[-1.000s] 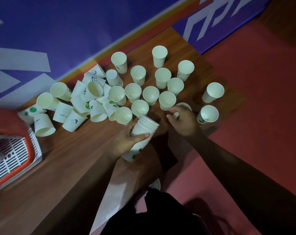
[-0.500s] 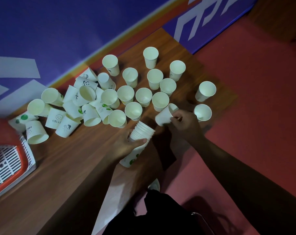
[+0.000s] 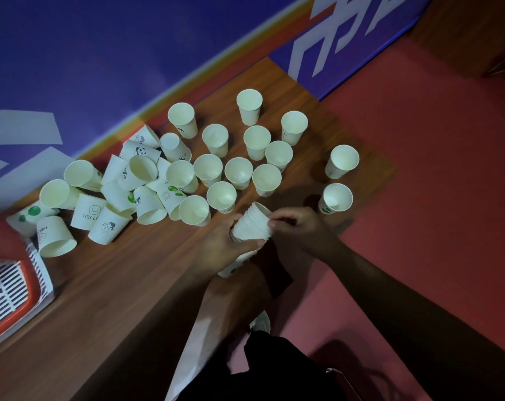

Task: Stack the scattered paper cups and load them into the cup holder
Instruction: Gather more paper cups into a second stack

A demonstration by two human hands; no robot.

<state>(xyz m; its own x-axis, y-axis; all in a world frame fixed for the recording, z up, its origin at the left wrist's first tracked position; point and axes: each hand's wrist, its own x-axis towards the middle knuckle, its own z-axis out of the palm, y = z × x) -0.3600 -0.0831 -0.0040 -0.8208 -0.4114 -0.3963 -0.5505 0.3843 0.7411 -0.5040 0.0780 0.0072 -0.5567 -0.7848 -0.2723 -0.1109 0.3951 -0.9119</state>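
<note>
My left hand (image 3: 225, 244) grips a tilted stack of white paper cups (image 3: 252, 224) above the near edge of the wooden table (image 3: 129, 285). My right hand (image 3: 300, 230) touches the stack's top cup at its right side, fingers pinched on its rim. Several upright cups (image 3: 238, 172) stand in the middle of the table. Two upright cups (image 3: 336, 198) stand apart at the right end. A heap of tipped cups (image 3: 115, 198), some printed with a smiley or a panda, lies at the left.
A red and white slotted basket (image 3: 11, 287) sits at the table's left end. A purple wall banner (image 3: 100, 68) runs along the far edge. Red floor (image 3: 433, 169) lies to the right, and my dark clothing (image 3: 274, 369) is below the table.
My right hand picked a cup from near the right end of the table, carried it left and brought it onto the stack. My left hand kept hold of the stack.
</note>
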